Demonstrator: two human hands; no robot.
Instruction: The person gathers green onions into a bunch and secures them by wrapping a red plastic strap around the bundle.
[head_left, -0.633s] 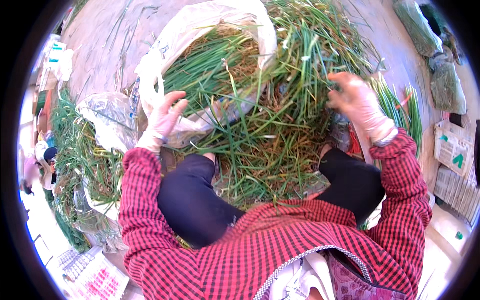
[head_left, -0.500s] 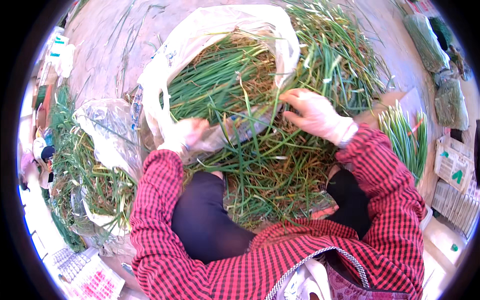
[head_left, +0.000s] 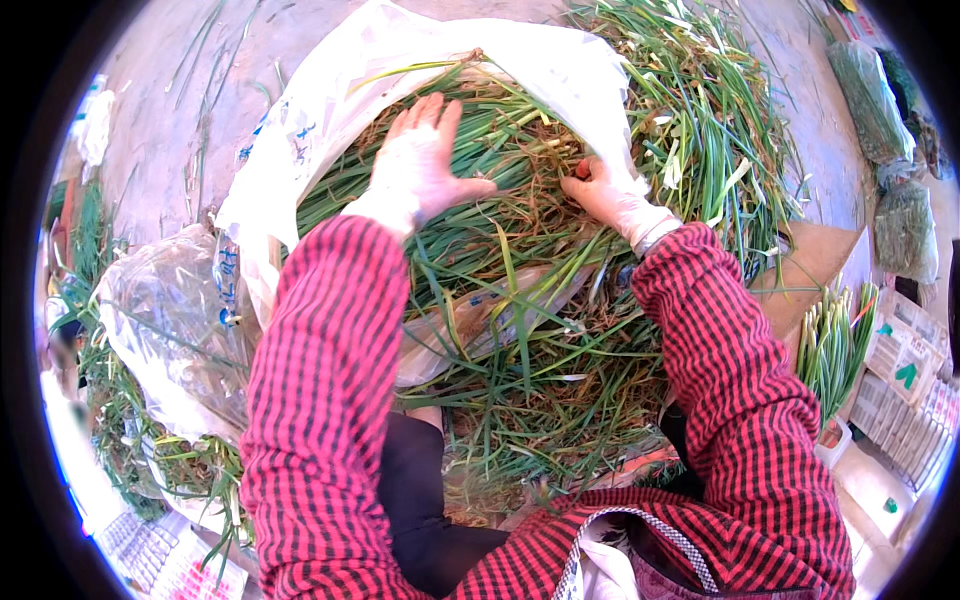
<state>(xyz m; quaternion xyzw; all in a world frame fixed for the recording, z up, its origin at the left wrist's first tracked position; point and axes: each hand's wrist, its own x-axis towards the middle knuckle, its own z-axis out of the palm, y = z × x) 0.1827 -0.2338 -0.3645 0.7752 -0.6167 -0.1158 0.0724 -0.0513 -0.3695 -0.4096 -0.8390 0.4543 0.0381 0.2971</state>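
Observation:
A large white plastic bag [head_left: 275, 165] lies open in front of me, filled with green onions [head_left: 350, 165] whose brown roots point right. My left hand [head_left: 420, 165], in a pale glove with bare fingertips, rests over the onion stalks with fingers spread and thumb out. By the roots, at the bag's right edge, my right hand [head_left: 612, 198] is closed with bent fingers. Whatever it grips is hidden. Loose onion leaves and scraps [head_left: 540, 400] are heaped between my legs and the bag's near edge.
Another pile of green onions [head_left: 720, 150] sits right of the bag. An upright trimmed bunch [head_left: 832, 345] stands farther right, near a cardboard sheet [head_left: 800, 270]. Clear plastic [head_left: 175, 310] and more onions [head_left: 195, 465] lie left. Wrapped bundles [head_left: 868, 100] line the far right.
Both hands have reached forward into the bag. The left moved up and its fingers spread over the stalks; the right moved to the roots. The bag's rim has been pushed outward.

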